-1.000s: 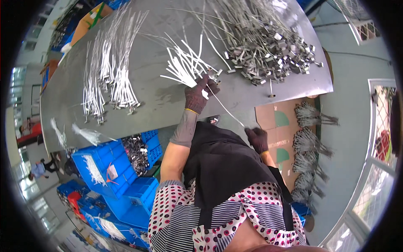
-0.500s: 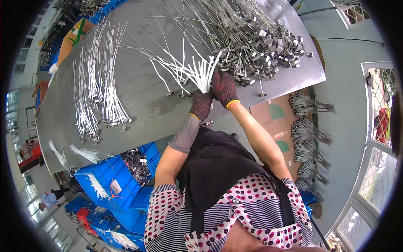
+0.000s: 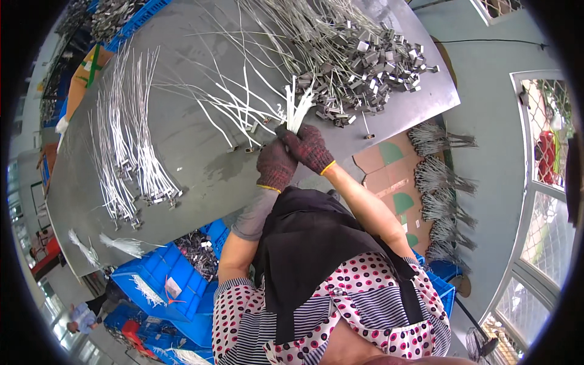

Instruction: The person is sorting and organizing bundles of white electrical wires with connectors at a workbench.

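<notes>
Both my hands wear dark red-black knitted gloves and meet near the table's front edge. My left hand [image 3: 278, 165] is closed around the lower part of a bunch of white-sleeved wires [image 3: 298, 109], whose white ends stick up. Wrapped against the same bunch, my right hand [image 3: 310, 149] presses from the right with its fingers curled. The bunch's lower ends are hidden in the gloves. Just left of it, several loose white-sleeved wires [image 3: 226, 109] with small metal connectors at their near ends lie on the metal table [image 3: 210, 173].
A large heap of wires with metal connectors [image 3: 371, 73] covers the table's far right. Sorted white wires [image 3: 146, 152] lie at left, with two small white bundles [image 3: 121, 244] near the edge. Blue crates [image 3: 161, 283] stand below; tied grey bundles [image 3: 444, 173] rest on cardboard at right.
The fanned white ends have drawn together into a narrower bunch. My hands have come nearer to me and left, the right now overlapping the left. The whole view has shifted slightly.
</notes>
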Demonstrator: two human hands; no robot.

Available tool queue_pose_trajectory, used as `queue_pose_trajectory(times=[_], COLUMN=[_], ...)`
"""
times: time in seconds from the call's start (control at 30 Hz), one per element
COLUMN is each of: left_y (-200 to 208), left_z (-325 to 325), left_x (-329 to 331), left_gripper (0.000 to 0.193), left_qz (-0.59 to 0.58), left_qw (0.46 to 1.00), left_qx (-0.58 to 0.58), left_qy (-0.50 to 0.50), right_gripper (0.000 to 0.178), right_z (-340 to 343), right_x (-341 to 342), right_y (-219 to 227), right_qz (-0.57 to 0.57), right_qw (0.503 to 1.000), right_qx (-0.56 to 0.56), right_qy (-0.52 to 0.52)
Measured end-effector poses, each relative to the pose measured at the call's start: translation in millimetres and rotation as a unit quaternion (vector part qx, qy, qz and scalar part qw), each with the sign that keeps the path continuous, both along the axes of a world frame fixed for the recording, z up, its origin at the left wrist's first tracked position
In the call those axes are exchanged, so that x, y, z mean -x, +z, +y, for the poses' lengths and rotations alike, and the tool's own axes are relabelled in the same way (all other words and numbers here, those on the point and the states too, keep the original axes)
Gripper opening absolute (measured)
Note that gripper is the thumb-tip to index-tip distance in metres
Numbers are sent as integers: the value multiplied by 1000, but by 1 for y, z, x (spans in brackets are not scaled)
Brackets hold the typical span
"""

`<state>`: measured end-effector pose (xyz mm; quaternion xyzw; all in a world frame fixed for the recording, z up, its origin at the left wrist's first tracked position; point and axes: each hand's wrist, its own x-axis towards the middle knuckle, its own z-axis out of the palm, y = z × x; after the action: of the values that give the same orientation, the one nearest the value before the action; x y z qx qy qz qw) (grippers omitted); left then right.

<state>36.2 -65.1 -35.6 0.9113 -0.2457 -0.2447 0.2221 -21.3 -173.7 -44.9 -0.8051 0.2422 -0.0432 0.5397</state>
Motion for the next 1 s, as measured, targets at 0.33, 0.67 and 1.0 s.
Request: queue_pose_trajectory(times=[0.33, 0.67, 1.0], left_y=[10, 30, 11], left_z=[60, 115, 63], left_x=[2, 39, 8], left_gripper=[24, 24, 27], left_qz=[200, 547, 430], left_qw=[914, 820, 856], left_qx=[352, 168, 286], left_qy=[23, -17, 24], right_gripper=[26, 21, 11], right_z=[-97, -117, -119], right_x=[15, -1, 63], right_y=[12, -14, -9], right_qz=[-29, 200, -55], right_qw=[881, 844, 904], right_qx=[409, 455, 372], right_qy=[-234, -203, -204])
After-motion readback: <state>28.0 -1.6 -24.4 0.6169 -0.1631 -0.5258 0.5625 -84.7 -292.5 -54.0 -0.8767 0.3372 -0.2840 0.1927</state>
